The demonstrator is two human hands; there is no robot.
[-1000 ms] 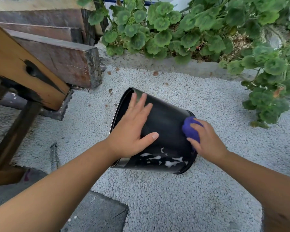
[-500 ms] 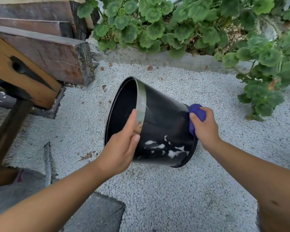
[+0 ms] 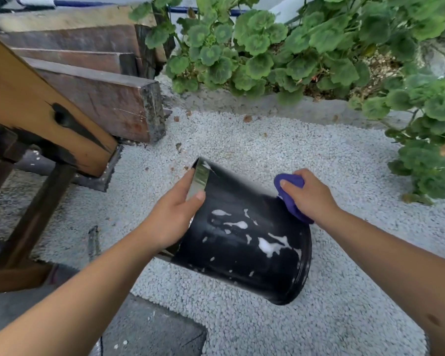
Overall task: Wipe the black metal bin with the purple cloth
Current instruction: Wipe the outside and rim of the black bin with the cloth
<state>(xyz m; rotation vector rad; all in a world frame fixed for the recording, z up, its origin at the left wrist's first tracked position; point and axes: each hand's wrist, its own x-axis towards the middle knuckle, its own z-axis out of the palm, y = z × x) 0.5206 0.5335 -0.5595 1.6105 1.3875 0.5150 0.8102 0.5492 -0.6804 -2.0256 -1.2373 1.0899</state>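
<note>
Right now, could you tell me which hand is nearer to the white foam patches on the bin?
Left. The left hand grips the bin rim beside the foam; the right hand presses the purple cloth farther up.

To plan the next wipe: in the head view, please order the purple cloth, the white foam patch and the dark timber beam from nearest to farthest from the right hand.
1. purple cloth, held in the right hand.
2. white foam patch, on the bin's side, below-left.
3. dark timber beam, far left.
</note>
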